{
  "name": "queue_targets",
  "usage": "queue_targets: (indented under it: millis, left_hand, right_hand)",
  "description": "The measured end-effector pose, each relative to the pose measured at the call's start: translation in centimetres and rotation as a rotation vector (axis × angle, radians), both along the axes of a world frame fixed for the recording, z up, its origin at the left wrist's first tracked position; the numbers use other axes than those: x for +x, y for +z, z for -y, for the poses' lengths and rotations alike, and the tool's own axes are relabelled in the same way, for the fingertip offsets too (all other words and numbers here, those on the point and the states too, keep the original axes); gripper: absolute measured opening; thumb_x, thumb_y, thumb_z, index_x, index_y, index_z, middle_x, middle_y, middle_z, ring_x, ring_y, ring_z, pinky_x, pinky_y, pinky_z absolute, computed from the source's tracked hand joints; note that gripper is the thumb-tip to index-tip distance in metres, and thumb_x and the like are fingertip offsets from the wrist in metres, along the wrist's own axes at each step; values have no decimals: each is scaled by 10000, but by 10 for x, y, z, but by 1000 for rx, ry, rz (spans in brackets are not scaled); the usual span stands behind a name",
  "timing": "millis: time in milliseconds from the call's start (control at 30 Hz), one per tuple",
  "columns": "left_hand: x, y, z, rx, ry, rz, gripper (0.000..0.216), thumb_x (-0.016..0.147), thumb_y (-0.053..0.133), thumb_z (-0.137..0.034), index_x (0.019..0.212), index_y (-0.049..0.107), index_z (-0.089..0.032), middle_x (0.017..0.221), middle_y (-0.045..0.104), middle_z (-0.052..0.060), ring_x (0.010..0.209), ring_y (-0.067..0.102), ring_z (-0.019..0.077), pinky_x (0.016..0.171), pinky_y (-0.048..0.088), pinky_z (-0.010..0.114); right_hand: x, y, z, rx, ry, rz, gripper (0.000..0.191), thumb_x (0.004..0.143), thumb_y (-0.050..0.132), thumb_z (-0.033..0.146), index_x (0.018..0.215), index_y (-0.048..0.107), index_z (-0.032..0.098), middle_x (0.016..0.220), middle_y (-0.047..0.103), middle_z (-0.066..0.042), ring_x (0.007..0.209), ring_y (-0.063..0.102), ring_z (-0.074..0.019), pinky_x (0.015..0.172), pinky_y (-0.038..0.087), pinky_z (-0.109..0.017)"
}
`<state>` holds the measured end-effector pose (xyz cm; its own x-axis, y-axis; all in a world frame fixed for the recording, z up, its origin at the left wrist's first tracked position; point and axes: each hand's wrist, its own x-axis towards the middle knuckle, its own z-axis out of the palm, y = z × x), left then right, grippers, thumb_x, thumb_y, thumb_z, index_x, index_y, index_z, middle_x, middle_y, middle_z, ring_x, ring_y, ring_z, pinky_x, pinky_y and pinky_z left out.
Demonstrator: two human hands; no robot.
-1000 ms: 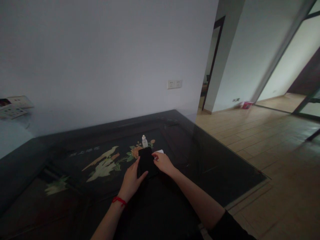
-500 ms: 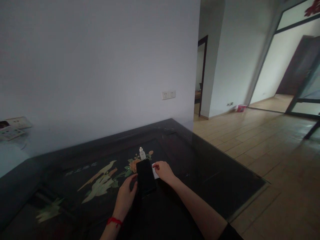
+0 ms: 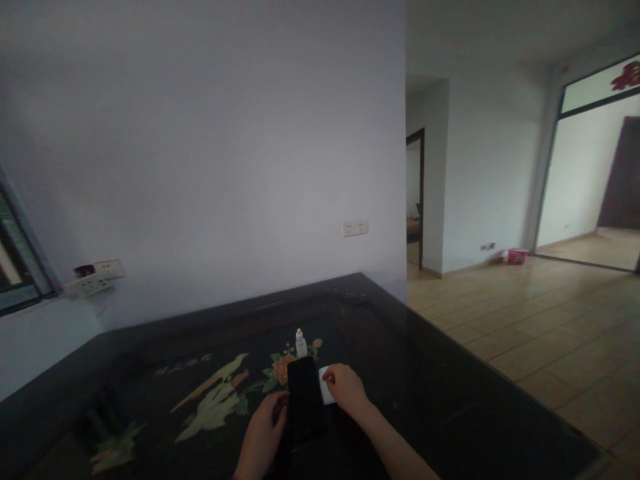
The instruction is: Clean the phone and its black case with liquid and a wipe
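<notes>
Head view. Left hand (image 3: 264, 432) sits low in the frame, thumb and fingertips against the left long edge of a black phone (image 3: 305, 399). Too dark to tell whether it grips the phone or only steadies it. The phone lies flat on the bench (image 3: 450, 413), screen dark, between the two hands, its long side running away from the person.

Right hand (image 3: 346, 389) is just right of the phone, fingers bent and closed over a white pad (image 3: 325, 395). The pad lies flat on the bench, touching or nearly touching the phone's right edge, and only its left part shows from under the fingers. Right forearm runs down to the bottom edge, bare.

Just beyond the phone's far end, ahead of both hands, a small white dropper bottle (image 3: 301, 343) stands upright with its cap on, apart from both hands.

The bench top is dark and glossy, with an inlaid bird and flower pattern (image 3: 220, 400) to the left of the left hand and under the bottle.

Further off:
- Ahead of the hands, a white wall with a double wall socket (image 3: 355, 228).
- Far left of the left hand, a power strip (image 3: 95, 280) on a ledge by a window frame (image 3: 20, 273).
- Well right of the right hand, a wooden floor (image 3: 540, 327), a doorway (image 3: 414, 193) and a red tub (image 3: 517, 256) against the far wall.
</notes>
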<state>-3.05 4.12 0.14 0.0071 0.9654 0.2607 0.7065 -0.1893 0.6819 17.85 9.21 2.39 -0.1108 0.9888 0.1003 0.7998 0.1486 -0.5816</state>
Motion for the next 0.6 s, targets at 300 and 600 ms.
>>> queue_targets:
  millis: [300,600]
  left_hand:
    - [1,3,2,-63,2,-52,358,794,393,-299,1055,602,-173,1036,680,76,955,637,194,880,481,324]
    - [-17,7,-2,-78,85,7,184,776,461,-336,880,606,-293,808,713,-47,804,677,195,739,528,297]
  right_hand:
    - [3,4,3,-9,-9,26,275,791,492,154,912,723,240,966,711,-78,920,660,-226,779,460,-306]
    - [2,18,4,-28,-32,33,300,754,518,127,920,725,268,962,719,-51,936,659,-213,813,474,-309]
